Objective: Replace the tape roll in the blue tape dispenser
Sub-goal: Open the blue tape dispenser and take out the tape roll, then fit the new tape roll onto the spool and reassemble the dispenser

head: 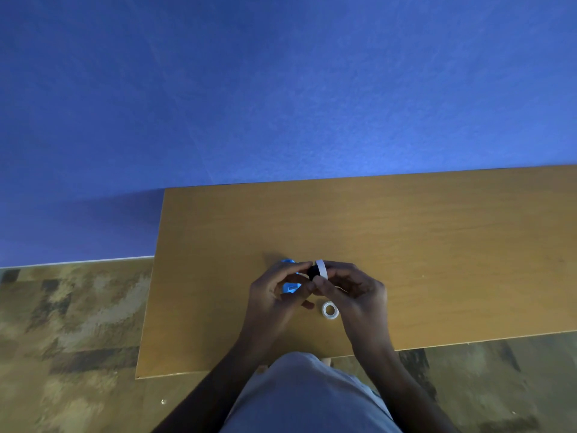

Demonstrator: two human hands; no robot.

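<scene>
My left hand (276,295) and my right hand (349,290) meet above the middle of the wooden table (406,251). The right hand pinches a white tape roll (321,268) held on edge. A black hub (312,271) sits against the roll's left side, under my left fingertips. The blue tape dispenser (291,287) lies on the table beneath my left hand, mostly hidden by the fingers. A second white tape roll (330,310) lies flat on the table just below my right thumb.
The table stands against a blue wall (281,89). Its left edge is near my left hand and its front edge runs just under my forearms. Patterned floor (62,339) shows on both sides, and my grey clothing (306,398) fills the bottom centre.
</scene>
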